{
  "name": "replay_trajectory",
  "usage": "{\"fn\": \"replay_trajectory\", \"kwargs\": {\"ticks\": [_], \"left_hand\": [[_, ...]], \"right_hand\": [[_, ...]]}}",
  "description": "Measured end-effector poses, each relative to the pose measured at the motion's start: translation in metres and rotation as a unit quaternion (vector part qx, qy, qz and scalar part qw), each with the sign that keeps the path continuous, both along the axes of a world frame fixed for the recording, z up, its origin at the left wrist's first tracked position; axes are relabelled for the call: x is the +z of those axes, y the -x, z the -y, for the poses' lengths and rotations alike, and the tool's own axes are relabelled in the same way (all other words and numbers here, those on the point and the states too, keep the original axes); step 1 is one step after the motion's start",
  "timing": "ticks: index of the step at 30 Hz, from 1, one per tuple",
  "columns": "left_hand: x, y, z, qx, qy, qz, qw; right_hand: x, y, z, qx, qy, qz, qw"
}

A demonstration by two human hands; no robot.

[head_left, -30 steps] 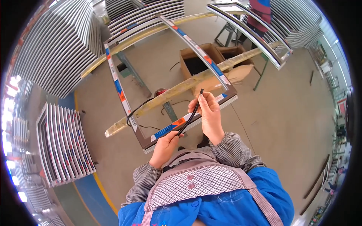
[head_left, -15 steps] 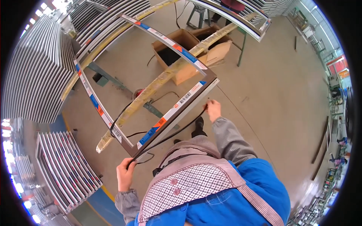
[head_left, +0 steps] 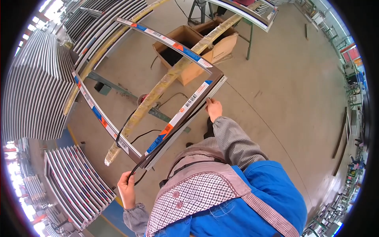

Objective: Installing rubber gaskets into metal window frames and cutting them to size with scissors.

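A dark rectangular frame (head_left: 215, 75) with blue, orange and white tape along its sides rests on yellow-wrapped bars in front of me. Between my hands a thin black rubber strip (head_left: 136, 167) runs along the frame's near side, close against its edge. My left hand (head_left: 126, 190) pinches the strip just off the frame's near left corner, where a loop hangs below. Near the right end of that side, my right hand (head_left: 214, 109) has its fingers closed on the strip at the edge. More of the black strip trails over the frame's left side.
Beneath the bars stands an open cardboard box (head_left: 189, 74). A yellow-wrapped bar (head_left: 158, 93) crosses under the frame. Stacks of metal frames (head_left: 35, 87) fill the left, with another stack (head_left: 79, 183) lower down. A person stands at the far top. Long dark bars (head_left: 340, 138) lie on the right floor.
My right hand has moved left and toward the frame, bringing the strip from a slant below the near side to lie along it. My left hand has shifted slightly down and left, still pinching.
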State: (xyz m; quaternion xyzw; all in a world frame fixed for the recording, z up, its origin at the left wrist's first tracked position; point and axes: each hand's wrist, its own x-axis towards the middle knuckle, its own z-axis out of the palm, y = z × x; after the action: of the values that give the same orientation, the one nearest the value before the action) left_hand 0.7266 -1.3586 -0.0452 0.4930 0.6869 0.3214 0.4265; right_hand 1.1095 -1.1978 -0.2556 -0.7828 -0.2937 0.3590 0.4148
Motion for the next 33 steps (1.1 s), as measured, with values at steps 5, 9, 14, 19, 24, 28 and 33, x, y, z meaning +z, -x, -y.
{"fn": "replay_trajectory", "kwargs": {"ticks": [5, 9, 14, 19, 24, 28, 33], "left_hand": [[0.004, -0.001, -0.001, 0.014, 0.025, 0.010, 1.000], [0.003, -0.004, -0.002, 0.003, 0.034, 0.008, 0.999], [-0.008, -0.007, -0.002, -0.016, 0.052, 0.008, 0.998], [-0.006, -0.008, -0.003, -0.043, 0.052, -0.011, 0.998], [-0.021, 0.006, 0.000, -0.046, 0.004, -0.027, 0.999], [-0.019, 0.004, 0.002, -0.027, 0.034, -0.008, 0.999], [-0.026, 0.012, 0.002, -0.024, 0.024, -0.006, 0.999]], "right_hand": [[-0.011, 0.007, 0.000, -0.079, -0.033, -0.202, 0.976], [-0.017, 0.006, 0.000, -0.085, -0.057, -0.256, 0.961], [0.001, 0.022, 0.009, -0.101, -0.021, -0.288, 0.952], [-0.025, 0.023, 0.008, -0.114, -0.078, -0.265, 0.954], [-0.013, 0.040, 0.012, -0.128, -0.052, -0.323, 0.936], [-0.021, 0.046, 0.023, -0.118, -0.046, -0.312, 0.942], [-0.019, 0.046, 0.016, -0.098, -0.023, -0.299, 0.949]]}}
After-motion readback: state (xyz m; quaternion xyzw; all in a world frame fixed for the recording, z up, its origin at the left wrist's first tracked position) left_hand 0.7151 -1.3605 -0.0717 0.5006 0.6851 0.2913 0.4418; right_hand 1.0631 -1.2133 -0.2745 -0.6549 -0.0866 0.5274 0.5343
